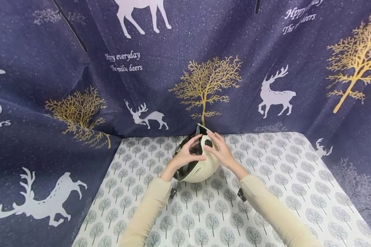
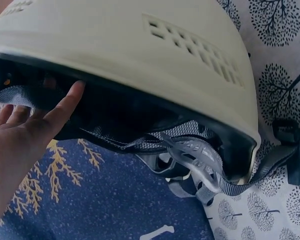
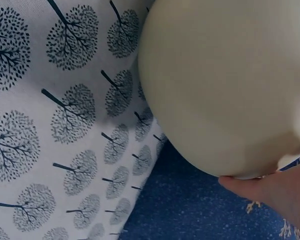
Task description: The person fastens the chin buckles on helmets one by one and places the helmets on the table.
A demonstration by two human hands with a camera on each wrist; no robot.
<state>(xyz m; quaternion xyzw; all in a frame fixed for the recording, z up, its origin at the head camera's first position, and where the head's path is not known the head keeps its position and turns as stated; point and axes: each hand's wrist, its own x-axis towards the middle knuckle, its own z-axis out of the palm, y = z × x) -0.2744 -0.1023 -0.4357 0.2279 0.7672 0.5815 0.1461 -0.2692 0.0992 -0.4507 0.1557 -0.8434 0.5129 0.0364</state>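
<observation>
One left hand [image 1: 184, 156] is extending loosely spread fingers inside a cream, rounded hard-shell helmet [image 1: 207, 168] lying tilted on white tree-print cloth [image 1: 210, 212]; one right hand [image 1: 221, 154], equally loose, is touching its outside; evenly supporting both sides is probably working best.

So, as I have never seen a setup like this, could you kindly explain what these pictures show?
There is no robot here: a person works with bare hands. The wide picture comes from a head camera looking forward and down; the two close ones come from cameras on each wrist. A cream helmet with dark straps appears to rest on a tree-patterned cloth, before a blue deer-print curtain. The left hand reaches into the helmet's opening, while the right hand touches its shell. How firmly either hand grips, I cannot tell.
</observation>
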